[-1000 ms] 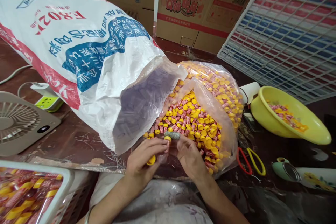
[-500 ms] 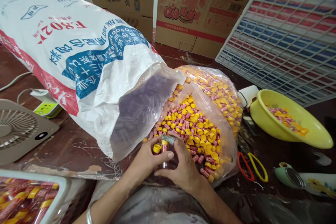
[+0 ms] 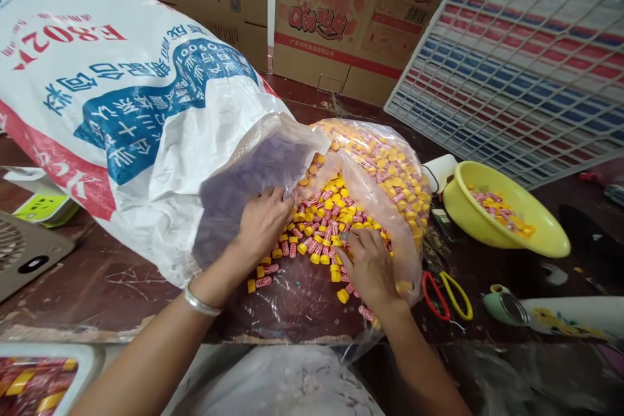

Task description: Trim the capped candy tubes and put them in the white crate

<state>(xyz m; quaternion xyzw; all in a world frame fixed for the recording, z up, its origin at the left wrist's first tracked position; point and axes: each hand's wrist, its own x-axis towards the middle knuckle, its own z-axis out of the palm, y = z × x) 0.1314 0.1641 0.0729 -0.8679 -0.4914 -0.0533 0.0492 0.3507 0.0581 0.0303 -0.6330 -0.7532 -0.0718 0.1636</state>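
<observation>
A big white woven sack [image 3: 190, 136] lies on its side, its mouth facing the pile. My left hand [image 3: 266, 218] is at the sack's opening, beside the pile's left edge; its fingertips point into the mouth and what they hold, if anything, is hidden. Small pink pieces with yellow caps [image 3: 322, 221] spill from a clear plastic bag [image 3: 400, 208] onto the table. On the right part of this pile rests my right hand [image 3: 368, 260], fingers bent over the pieces, with a grey wrap on one finger. A silver bangle [image 3: 201, 300] circles my left wrist.
To the right are a yellow bowl [image 3: 511, 214] holding similar pieces, scissors [image 3: 446, 296] and a green-and-white object [image 3: 507, 305]. Cardboard boxes [image 3: 341, 32] and a white wire rack [image 3: 511, 65] stand behind. A fan [image 3: 29, 253] and a white crate [image 3: 88, 364] are at left.
My hands have separated; the clear tube and capped pieces between them are no longer visible. My left hand moved up to the sack's mouth, my right hand onto the pile. The view shifted right.
</observation>
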